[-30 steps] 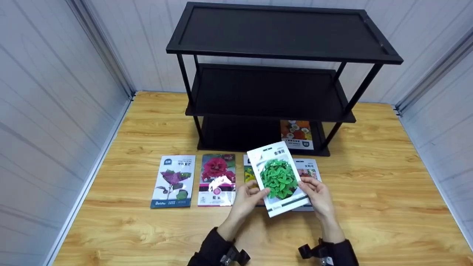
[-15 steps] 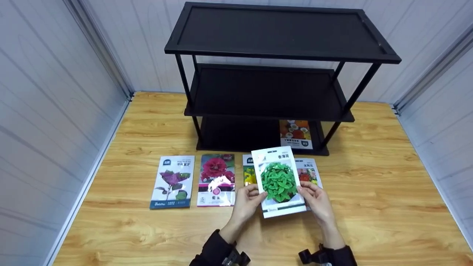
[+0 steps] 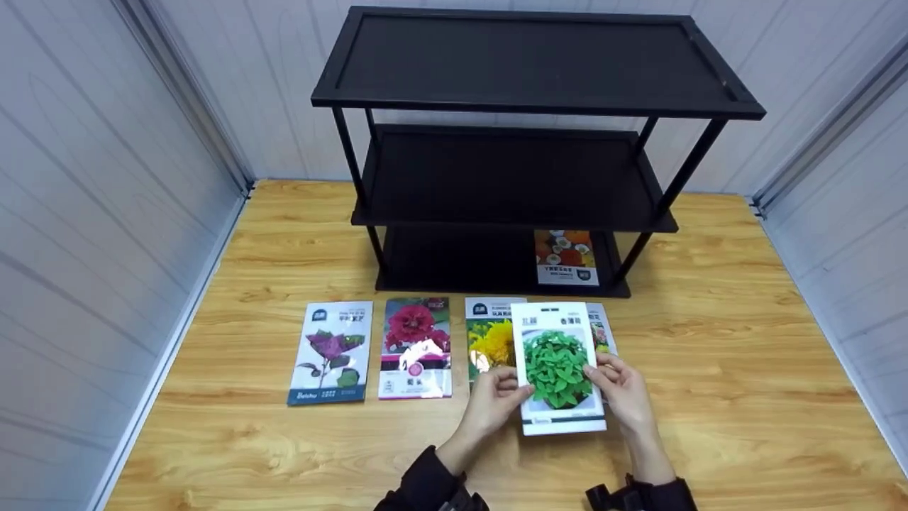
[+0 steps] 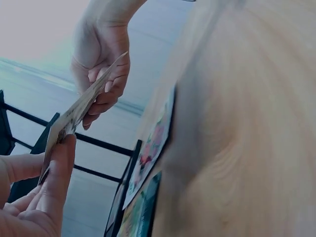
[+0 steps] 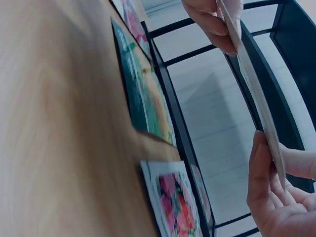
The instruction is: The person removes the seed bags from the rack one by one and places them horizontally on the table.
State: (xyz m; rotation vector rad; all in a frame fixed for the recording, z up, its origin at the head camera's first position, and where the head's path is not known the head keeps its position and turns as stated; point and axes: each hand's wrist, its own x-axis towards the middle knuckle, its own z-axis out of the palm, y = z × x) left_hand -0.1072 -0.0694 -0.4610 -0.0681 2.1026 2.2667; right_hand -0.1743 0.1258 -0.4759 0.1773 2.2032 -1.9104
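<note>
Both hands hold a white seed packet with a picture of a leafy green plant, raised above the table and nearly straight to the head camera. My left hand pinches its left edge, thumb in front and fingers behind. On the right edge, my right hand pinches it likewise. The wrist views show the packet edge-on between the two hands. Behind it lie a yellow-flower packet and, mostly hidden, a packet with red flowers.
A purple-flower packet and a crimson-flower packet lie to the left on the wooden table. Beyond them stands a black three-tier shelf; an orange-and-white flower packet lies on its lowest tier. Pale panel walls enclose the sides.
Both hands have carried the green-plant packet rightward and slightly toward the body. It has turned from tilted to nearly straight, uncovering more of the yellow-flower packet.
</note>
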